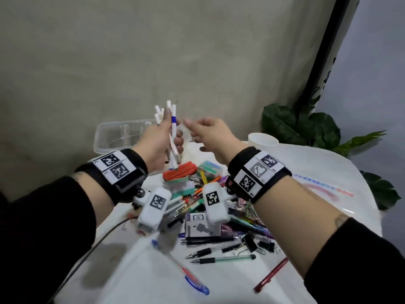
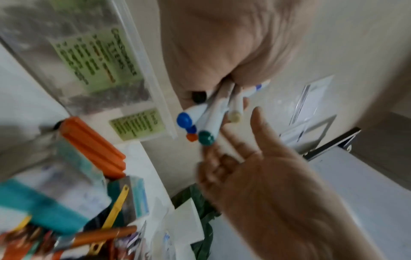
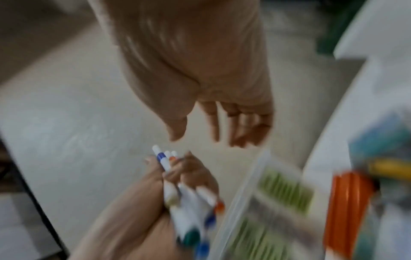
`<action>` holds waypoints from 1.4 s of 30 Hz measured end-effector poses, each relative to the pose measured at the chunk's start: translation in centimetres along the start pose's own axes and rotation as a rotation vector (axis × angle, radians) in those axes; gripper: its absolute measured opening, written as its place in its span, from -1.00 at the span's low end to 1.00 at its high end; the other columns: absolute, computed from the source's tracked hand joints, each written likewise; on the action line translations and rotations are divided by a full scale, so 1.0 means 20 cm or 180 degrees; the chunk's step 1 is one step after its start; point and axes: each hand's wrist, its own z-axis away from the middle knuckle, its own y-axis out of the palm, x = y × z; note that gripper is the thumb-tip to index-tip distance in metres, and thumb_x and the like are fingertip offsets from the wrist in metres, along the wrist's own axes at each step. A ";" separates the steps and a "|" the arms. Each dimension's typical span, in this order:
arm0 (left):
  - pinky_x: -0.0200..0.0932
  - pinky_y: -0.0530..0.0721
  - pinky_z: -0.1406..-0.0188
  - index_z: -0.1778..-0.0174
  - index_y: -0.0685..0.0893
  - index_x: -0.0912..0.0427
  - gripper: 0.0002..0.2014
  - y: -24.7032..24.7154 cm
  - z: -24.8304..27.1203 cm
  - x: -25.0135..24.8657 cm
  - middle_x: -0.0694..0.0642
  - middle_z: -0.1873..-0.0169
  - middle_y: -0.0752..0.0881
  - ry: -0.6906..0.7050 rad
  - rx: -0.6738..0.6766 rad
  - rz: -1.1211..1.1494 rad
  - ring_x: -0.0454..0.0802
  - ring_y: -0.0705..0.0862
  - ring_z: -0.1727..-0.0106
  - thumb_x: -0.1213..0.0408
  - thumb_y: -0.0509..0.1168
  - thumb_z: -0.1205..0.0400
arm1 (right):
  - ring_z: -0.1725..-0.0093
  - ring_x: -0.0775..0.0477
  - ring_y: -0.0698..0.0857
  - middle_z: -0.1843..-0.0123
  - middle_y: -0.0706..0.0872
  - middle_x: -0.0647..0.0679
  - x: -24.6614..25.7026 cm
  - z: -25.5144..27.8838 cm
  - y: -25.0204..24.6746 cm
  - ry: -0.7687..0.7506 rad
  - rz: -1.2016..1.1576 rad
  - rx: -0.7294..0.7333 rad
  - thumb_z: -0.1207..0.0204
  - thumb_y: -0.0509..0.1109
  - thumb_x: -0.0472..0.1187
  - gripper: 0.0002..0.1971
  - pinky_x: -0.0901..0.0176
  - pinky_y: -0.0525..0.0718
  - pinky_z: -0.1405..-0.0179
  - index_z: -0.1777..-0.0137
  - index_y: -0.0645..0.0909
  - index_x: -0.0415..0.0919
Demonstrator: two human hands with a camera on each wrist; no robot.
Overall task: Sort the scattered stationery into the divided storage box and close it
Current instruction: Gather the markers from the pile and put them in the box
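Observation:
My left hand (image 1: 161, 137) is raised above the table and grips a bundle of white markers (image 1: 173, 126) with coloured end caps (image 2: 205, 138), upright in the fist. My right hand (image 1: 206, 130) hovers just to the right of the bundle with its fingers relaxed and spread, holding nothing (image 3: 219, 123). The clear divided storage box (image 1: 118, 134) stands open behind the left hand at the back of the table. A pile of scattered stationery (image 1: 210, 207) lies below both wrists: pens, binder clips, packets.
An orange case (image 1: 180, 171) and teal-and-white packets (image 1: 183, 185) lie by the pile. A white cup (image 1: 263, 139) and green plant leaves (image 1: 306, 126) stand at the back right. Loose pens (image 1: 182, 268) and a red pen (image 1: 270, 275) lie near the front edge. A wall rises behind.

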 end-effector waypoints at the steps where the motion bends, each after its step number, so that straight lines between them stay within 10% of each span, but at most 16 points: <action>1: -0.32 0.41 0.60 0.07 0.48 0.11 -0.53 -0.03 -0.01 -0.04 0.00 0.52 0.42 0.0127 -0.0115 0.0116 -0.16 0.38 0.64 -0.29 0.10 -0.64 | 0.18 -0.07 0.63 0.02 0.65 -0.16 -0.01 0.00 0.06 0.0464 -0.0195 0.0268 -0.49 0.39 0.31 -0.47 0.15 0.64 0.22 -0.02 0.59 -0.21; 4: -0.32 0.42 0.60 0.18 0.43 0.09 -0.59 -0.11 -0.03 -0.15 -0.05 0.51 0.34 0.0549 -0.0356 0.0466 -0.22 0.34 0.65 -0.23 0.21 -0.62 | 0.19 -0.20 0.73 0.05 0.64 -0.21 -0.02 0.02 0.22 0.1569 -0.0908 0.1862 -0.31 0.09 0.64 -0.10 -0.08 0.74 0.00 -0.06 0.54 -0.27; 6: -0.31 0.51 0.59 0.30 0.44 0.07 -0.67 -0.16 -0.03 -0.20 -0.05 0.52 0.39 0.0693 -0.0381 0.0455 -0.23 0.39 0.66 -0.04 0.34 -0.64 | 0.36 -0.12 0.71 0.19 0.68 -0.22 -0.01 0.03 0.33 0.1666 -0.1407 0.2378 -0.31 -0.04 0.67 -0.07 0.14 0.72 0.27 0.05 0.57 -0.27; 8: -0.26 0.58 0.49 0.35 0.48 0.10 -0.67 -0.19 -0.01 -0.21 -0.03 0.58 0.47 0.0802 -0.0378 0.0284 -0.18 0.46 0.63 0.06 0.39 -0.63 | 0.42 -0.06 0.59 0.32 0.62 -0.18 0.04 0.05 0.43 0.1682 -0.1873 0.2171 -0.36 -0.12 0.64 -0.12 0.30 0.58 0.49 0.17 0.58 -0.21; 15: -0.22 0.66 0.31 0.35 0.57 0.07 -0.68 -0.34 0.05 -0.23 -0.04 0.53 0.59 0.1019 -0.0177 -0.0701 -0.09 0.58 0.43 -0.03 0.34 -0.64 | 0.17 -0.15 0.73 0.33 0.77 -0.13 0.15 -0.04 0.59 0.1549 -0.2791 0.1822 -0.53 -0.07 0.52 -0.15 -0.05 0.63 0.06 0.48 0.74 -0.13; 18: -0.30 0.52 0.54 0.28 0.47 0.09 -0.74 -0.47 -0.02 -0.31 -0.04 0.55 0.51 0.0907 -0.0240 -0.0624 -0.15 0.46 0.55 0.12 0.29 -0.71 | 0.09 -0.22 0.74 0.13 0.75 -0.19 0.14 -0.10 0.59 0.1123 -0.1827 0.2071 -0.55 0.01 0.47 -0.28 -0.06 0.64 0.01 0.17 0.66 -0.18; 23: 0.05 0.59 0.22 0.21 0.47 0.13 -0.80 -0.70 -0.18 -0.35 0.00 0.55 0.55 0.0613 -0.0738 -0.1642 -0.02 0.52 0.52 0.20 0.32 -0.68 | 0.10 -0.14 0.78 0.14 0.80 -0.09 0.01 -0.35 0.55 -0.0431 0.1048 0.0211 -0.56 0.37 -0.06 -0.85 -0.05 0.78 0.02 0.10 0.68 -0.12; 27: 0.10 0.65 0.21 0.27 0.56 0.28 -0.93 -0.74 -0.30 -0.32 0.20 0.47 0.63 -0.0037 -0.1139 -0.2208 0.15 0.62 0.30 0.47 0.27 -0.52 | 0.15 0.04 0.72 0.14 0.74 0.01 -0.04 -0.35 0.50 -0.0487 0.2594 0.0763 -0.60 0.32 0.15 -0.69 0.13 0.67 0.24 -0.01 0.62 -0.10; 32: -0.05 0.66 -0.05 -0.29 0.66 0.44 -0.71 -0.64 -0.34 -0.32 0.31 -0.23 0.72 -0.0675 -0.0857 -0.3874 0.20 0.73 -0.14 0.45 0.23 -0.67 | -0.19 -0.12 0.67 -0.16 0.78 -0.04 -0.12 -0.35 0.52 -0.0632 0.3201 0.1107 -0.65 -0.04 0.35 -0.34 -0.27 0.40 -0.50 -0.34 0.63 -0.11; 39: -0.03 0.65 -0.09 0.22 0.69 0.29 -0.78 -0.61 -0.42 -0.30 0.21 0.07 0.71 -0.1194 -0.0311 -0.5574 0.17 0.66 0.07 0.31 0.22 -0.68 | -0.36 -0.17 0.60 -0.28 0.74 -0.08 -0.15 -0.37 0.49 -0.0670 0.3177 0.1128 -0.69 -0.05 0.30 -0.40 -0.30 0.28 -0.55 -0.37 0.59 -0.07; 42: -0.02 0.62 -0.16 -0.13 0.69 0.36 -0.76 -0.59 -0.40 -0.30 0.28 -0.27 0.65 -0.1130 -0.0306 -0.5453 0.22 0.65 -0.21 0.33 0.16 -0.73 | -0.37 -0.16 0.59 -0.28 0.73 -0.07 -0.14 -0.37 0.50 -0.0680 0.3154 0.1171 -0.69 -0.04 0.29 -0.41 -0.28 0.30 -0.55 -0.40 0.58 -0.07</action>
